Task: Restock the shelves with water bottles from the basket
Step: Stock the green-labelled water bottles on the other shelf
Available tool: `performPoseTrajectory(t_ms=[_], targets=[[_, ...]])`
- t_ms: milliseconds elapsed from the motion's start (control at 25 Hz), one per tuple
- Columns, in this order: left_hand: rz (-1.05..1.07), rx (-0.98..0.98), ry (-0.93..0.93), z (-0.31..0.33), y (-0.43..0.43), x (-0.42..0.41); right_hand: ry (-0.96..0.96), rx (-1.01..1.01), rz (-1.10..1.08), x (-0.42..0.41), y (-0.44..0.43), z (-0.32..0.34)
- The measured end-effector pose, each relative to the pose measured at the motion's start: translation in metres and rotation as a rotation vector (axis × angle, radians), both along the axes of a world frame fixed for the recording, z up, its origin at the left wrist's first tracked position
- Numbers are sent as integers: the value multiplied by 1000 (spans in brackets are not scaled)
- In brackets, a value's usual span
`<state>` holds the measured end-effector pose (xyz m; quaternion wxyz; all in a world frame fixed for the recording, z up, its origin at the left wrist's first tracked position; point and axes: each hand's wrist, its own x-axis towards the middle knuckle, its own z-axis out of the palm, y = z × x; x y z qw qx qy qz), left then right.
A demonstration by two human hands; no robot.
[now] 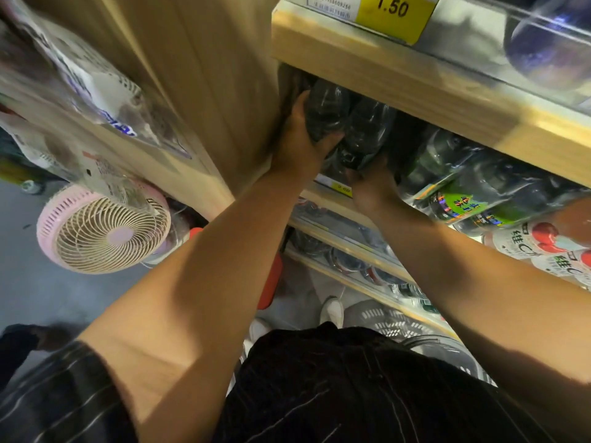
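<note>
Curled round a water bottle (326, 113) at the shelf's (329, 195) left end beside the side panel (224, 91), the left hand (300, 139) held it pointing lengthwise inward, while the right hand (371, 187) met the neighbouring bottle's (367, 132) near end, its grip impossible to tell.

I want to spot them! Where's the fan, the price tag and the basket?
fan (120, 235): head view, middle hub.
price tag (395, 14): head view, yellow part.
basket (388, 322): head view, slotted wall.
</note>
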<state>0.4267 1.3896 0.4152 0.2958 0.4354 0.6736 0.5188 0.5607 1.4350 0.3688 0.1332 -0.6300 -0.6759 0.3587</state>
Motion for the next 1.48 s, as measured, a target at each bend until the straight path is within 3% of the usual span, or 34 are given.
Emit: performPoseTrajectory(t_ms=[200,480,840,1000,1320,1480], targets=[[41,-151,60,-22,-12,0,6,-10,-77,-5,1,1],[132,-211,44,-27,-6,5,7,-10,-63,-6,3,0],[92,-237,71,-26,3,-1,-79,-18,13,-13,9,0],[132,-241,250,-28,-1,3,-86,-19,44,-14,9,-1],[186,-303,301,-30,-21,8,-189,98,145,-7,-5,5],[140,-341,361,-24,-45,14,-117,118,212,3,-14,-2]])
